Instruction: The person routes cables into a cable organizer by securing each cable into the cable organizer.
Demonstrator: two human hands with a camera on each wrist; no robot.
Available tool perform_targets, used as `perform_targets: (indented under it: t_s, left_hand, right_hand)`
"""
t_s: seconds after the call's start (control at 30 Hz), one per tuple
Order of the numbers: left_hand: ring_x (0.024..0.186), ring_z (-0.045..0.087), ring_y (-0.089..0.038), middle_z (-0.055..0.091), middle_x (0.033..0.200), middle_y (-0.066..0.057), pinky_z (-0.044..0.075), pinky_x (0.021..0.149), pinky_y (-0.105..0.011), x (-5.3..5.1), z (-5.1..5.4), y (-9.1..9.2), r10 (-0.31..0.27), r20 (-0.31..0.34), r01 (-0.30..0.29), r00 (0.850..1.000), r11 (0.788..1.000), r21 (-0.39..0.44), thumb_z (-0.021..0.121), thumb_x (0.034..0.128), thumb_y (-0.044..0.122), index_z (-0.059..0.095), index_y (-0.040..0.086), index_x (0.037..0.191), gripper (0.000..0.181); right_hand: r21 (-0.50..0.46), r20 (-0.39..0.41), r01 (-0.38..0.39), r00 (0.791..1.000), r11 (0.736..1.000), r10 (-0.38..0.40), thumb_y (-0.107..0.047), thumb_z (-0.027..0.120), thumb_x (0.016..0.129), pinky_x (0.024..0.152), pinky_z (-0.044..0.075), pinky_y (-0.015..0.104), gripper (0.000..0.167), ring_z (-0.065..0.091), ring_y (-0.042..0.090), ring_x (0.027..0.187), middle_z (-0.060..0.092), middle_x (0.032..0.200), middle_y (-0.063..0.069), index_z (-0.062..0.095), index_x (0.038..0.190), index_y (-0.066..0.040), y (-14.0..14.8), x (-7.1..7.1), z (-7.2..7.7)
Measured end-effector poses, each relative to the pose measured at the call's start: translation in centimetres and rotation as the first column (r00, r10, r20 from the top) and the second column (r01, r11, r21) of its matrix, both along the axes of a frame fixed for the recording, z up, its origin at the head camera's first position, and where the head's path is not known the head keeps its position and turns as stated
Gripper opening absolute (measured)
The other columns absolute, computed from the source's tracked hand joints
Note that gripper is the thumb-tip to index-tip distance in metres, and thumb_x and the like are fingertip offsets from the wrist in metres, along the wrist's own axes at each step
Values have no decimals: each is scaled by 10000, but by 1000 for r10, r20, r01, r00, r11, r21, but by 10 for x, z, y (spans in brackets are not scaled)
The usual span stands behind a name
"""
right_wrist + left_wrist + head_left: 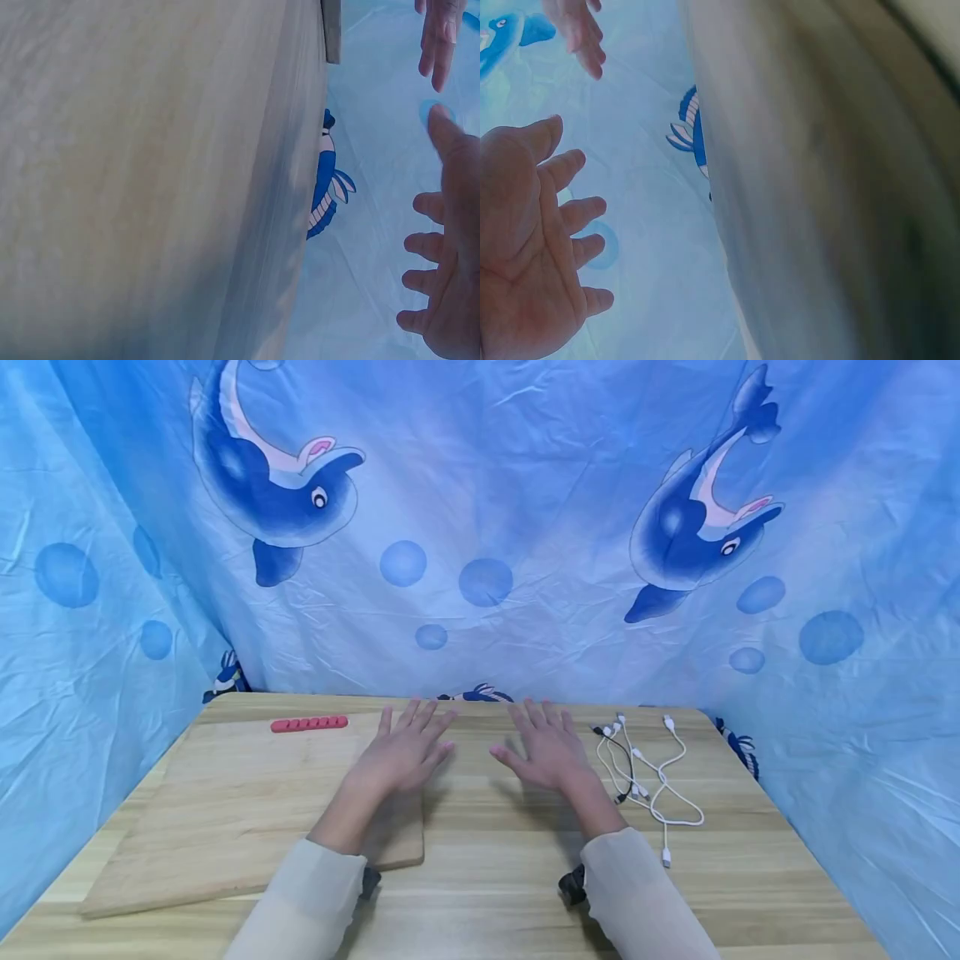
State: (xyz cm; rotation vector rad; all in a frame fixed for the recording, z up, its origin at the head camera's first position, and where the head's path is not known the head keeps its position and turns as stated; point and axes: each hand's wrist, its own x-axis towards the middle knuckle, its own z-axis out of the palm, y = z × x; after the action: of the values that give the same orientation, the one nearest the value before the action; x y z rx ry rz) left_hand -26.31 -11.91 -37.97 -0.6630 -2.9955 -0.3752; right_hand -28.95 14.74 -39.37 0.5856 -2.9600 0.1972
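Both hands hover palm-down over the wooden table with fingers spread and nothing in them. The left hand (401, 753) is above the right part of a wooden board (247, 810); its palm and straight fingers (582, 215) show in the left wrist view. The right hand (547, 750) is over the table, to the left of several white charging cables (663, 777) and a short black cable (632, 764). A red cable holder strip (309, 724) with a row of slots lies at the far edge of the board, left of the left hand.
The wooden table (495, 893) is bordered at the back and sides by a blue curtain (555, 652) printed with dolphins and bubbles. A dark wrist-worn device (572, 886) sits under the right sleeve, another (371, 882) under the left.
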Motion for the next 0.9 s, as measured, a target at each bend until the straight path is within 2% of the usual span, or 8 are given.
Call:
perform_targets:
  t_s: [0.23,0.4,0.6,0.9]
  left_hand:
    - [1553,-8,-418,143,1694,-162,-78,1178,-666,-3,-1,-22,32,32,-31,999,999,-18,339,1098,483,220,232,1642,611]
    - [1540,28,-472,179,1682,-197,-46,1161,-710,-2,-2,-41,52,32,-51,998,998,-37,361,1099,457,252,205,1635,602]
    - [1523,81,-509,219,1666,-222,16,1150,-737,5,0,-60,66,38,-63,997,995,-76,374,1101,446,269,187,1630,598]
    - [1504,136,-531,256,1644,-252,20,1133,-759,19,2,-91,107,52,-101,993,989,-106,397,1096,444,288,182,1624,599]
  right_hand:
    - [16,40,-52,998,999,51,-708,380,1001,1222,66,597,854,97,417,1548,136,1696,135,158,1651,-199,-10,-3,0]
    - [1,57,-86,995,996,86,-643,427,1024,1223,98,589,809,129,402,1548,159,1696,131,174,1649,-197,-22,-3,2]
    - [19,59,-159,986,987,158,-562,498,1035,1215,146,600,763,174,395,1542,229,1675,161,240,1634,-166,-40,-1,3]
    - [97,66,-255,966,962,250,-566,504,1032,1213,213,564,746,259,350,1525,301,1657,120,295,1615,-150,-71,5,0]
